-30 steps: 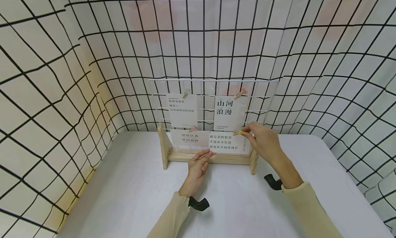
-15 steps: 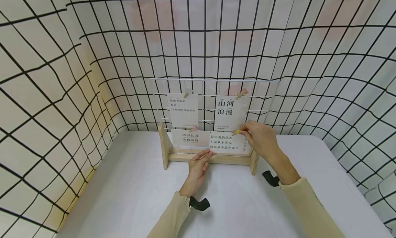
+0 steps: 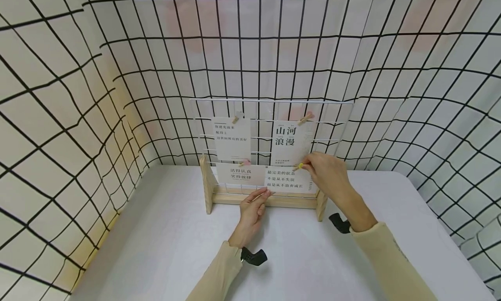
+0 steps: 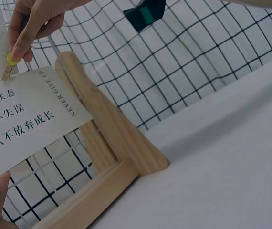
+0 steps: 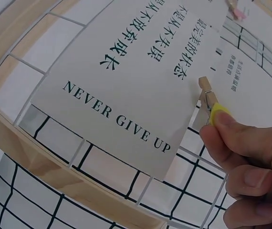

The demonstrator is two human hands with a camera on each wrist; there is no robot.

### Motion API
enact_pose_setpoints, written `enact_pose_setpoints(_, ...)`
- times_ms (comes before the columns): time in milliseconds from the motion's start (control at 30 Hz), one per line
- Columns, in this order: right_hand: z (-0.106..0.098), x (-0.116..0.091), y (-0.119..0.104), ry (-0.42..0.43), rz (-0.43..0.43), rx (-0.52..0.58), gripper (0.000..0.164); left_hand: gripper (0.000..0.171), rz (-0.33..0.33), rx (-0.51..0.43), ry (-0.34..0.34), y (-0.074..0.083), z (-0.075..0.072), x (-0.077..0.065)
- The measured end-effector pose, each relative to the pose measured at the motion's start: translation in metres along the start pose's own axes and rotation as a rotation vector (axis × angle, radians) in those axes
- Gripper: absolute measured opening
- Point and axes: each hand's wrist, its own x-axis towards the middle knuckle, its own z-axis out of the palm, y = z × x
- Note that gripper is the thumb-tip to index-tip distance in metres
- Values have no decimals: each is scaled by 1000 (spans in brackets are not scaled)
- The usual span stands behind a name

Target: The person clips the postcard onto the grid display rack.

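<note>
With thumb and index finger my right hand (image 3: 329, 177) pinches a small wooden clothespin (image 5: 209, 98) with a yellow piece on its end. The clothespin's tip is at the top edge of a white card (image 3: 285, 186) bearing printed characters and "NEVER GIVE UP". My left hand (image 3: 250, 214) grips this card at its lower left corner, between thumb and fingers. The card lies against the lower part of a white wire grid rack (image 3: 260, 102), which stands on a wooden base (image 3: 291, 202). In the left wrist view only the left fingertips (image 4: 1, 187) show, below the card.
Three other cards hang on the rack by clothespins: one upper left (image 3: 231, 148), one upper right (image 3: 287, 153) and one lower left (image 3: 227, 179). A black wire mesh (image 3: 258, 55) surrounds the white table (image 3: 156, 249) at the back and sides.
My right hand has shifted a little left along the card's top edge, with the clothespin in its pinch. The left hand and the card have shifted very slightly right.
</note>
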Motion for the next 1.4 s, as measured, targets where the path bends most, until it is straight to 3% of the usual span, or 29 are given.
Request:
enact_pose_setpoints(733, 5, 0, -3, 55, 11, 13, 11, 17, -1, -8, 19, -3, 4, 2)
enact_pose_setpoints(1400, 8, -2, -4, 50, 65, 15, 9, 16, 16, 20, 22, -4, 5, 2)
